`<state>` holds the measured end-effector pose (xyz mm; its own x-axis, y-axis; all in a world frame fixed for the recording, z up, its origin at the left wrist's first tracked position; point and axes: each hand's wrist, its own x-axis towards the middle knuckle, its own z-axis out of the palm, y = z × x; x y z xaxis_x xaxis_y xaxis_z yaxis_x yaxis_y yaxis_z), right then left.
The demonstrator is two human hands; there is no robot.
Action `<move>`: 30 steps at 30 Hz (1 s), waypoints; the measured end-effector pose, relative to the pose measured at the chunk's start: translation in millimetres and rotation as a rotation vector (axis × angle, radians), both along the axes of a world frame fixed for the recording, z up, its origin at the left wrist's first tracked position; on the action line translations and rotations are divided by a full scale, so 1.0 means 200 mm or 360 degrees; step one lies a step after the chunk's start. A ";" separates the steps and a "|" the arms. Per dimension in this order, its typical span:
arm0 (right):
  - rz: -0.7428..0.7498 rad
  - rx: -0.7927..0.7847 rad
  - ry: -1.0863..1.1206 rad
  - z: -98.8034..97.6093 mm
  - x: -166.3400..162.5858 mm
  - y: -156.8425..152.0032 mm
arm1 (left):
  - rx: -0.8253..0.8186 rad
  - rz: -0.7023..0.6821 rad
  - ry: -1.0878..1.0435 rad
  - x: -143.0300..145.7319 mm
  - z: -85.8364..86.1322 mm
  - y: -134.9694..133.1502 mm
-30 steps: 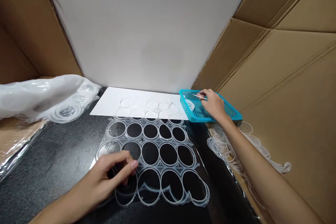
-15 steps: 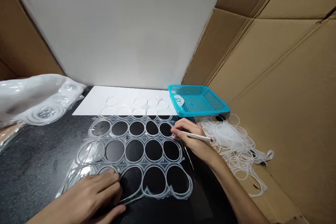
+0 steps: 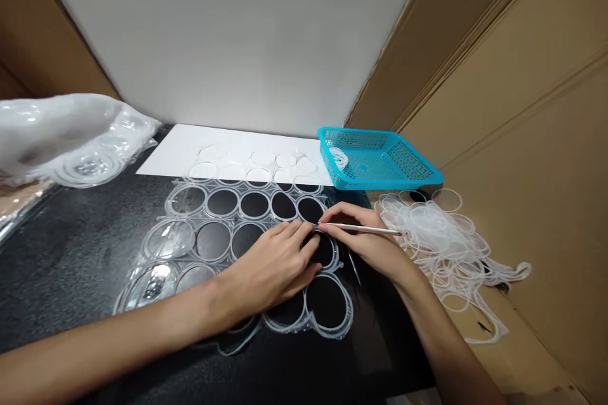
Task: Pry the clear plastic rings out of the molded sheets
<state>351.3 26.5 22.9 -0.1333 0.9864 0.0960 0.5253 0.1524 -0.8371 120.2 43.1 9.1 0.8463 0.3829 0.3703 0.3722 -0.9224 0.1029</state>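
Note:
A clear, flexible sheet of joined rings (image 3: 216, 240) lies over the dark table, its rings in rows with thin film between them. My left hand (image 3: 280, 259) rests on the right part of the sheet, fingers curled and close together against a ring; its fingertips are partly hidden. My right hand (image 3: 365, 237) pinches a thin white pen-like stick (image 3: 361, 228) near one end. That end meets the sheet right beside my left fingertips, and its tip is too small to make out.
A blue perforated basket (image 3: 394, 168) holding a few white rings stands at the back right. Loose rings and strips (image 3: 441, 234) are heaped to the right. A white paper (image 3: 166, 145) lies under the sheet's far end. Plastic-wrapped rings (image 3: 90, 139) sit at left; a thin metal tool (image 3: 354, 267) lies nearby.
My left hand has moved right and away from the near-left rings to beside my right hand. The stick's tip has shifted slightly along the sheet. The camera view has shifted too.

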 end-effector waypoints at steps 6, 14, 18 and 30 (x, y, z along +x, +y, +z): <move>0.0003 -0.0043 -0.0053 0.02 0.00 -0.01 | 0.0069 0.0017 -0.0058 0.00 -0.08 -0.04; 0.0012 -0.0096 -0.0052 0.03 0.01 -0.01 | -0.0038 0.0071 -0.0141 0.00 -0.06 -0.03; -0.0009 -0.0102 -0.0109 0.04 0.00 -0.01 | -0.0017 0.0186 -0.0110 -0.01 -0.06 -0.05; -0.0030 -0.0101 -0.0062 0.02 -0.01 -0.01 | -0.0050 0.0250 -0.0086 0.00 -0.07 -0.05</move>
<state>349.8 23.8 27.9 -0.1169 0.9927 0.0285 0.5601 0.0896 -0.8236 119.3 32.9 -4.8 0.7543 0.5208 0.3996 0.5046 -0.8494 0.1545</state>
